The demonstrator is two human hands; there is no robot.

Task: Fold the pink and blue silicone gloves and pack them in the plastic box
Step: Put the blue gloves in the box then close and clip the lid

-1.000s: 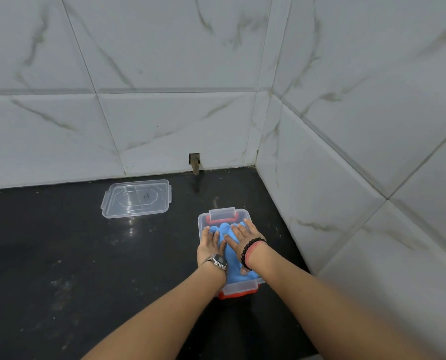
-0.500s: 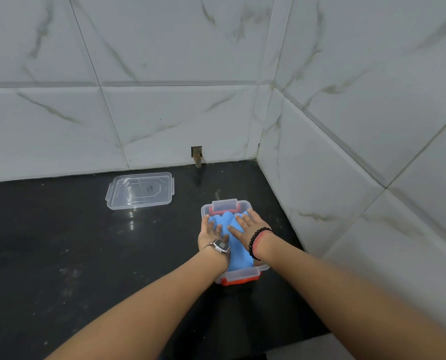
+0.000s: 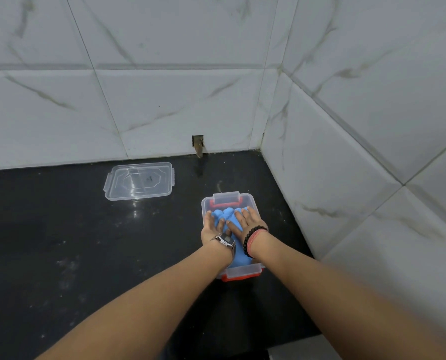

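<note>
A clear plastic box point(image 3: 242, 197) with latch flaps at both ends stands on the black counter near the right wall. The blue silicone glove point(image 3: 223, 214) fills it on top; a red-pink layer point(image 3: 238, 278) shows through the box's near wall and far end, probably the pink glove underneath. My left hand point(image 3: 211, 226) and my right hand point(image 3: 247, 220) lie side by side with straight fingers, pressing down on the blue glove inside the box.
The box's clear lid point(image 3: 138, 181) lies flat on the black counter point(image 3: 60, 255) to the back left. Tiled walls close the back and the right side. A small hole with a stub point(image 3: 198, 145) sits at the base of the back wall.
Both hands stay pressed on the blue glove in the box. The head camera has tilted, so the scene sits slightly higher and farther in view.
</note>
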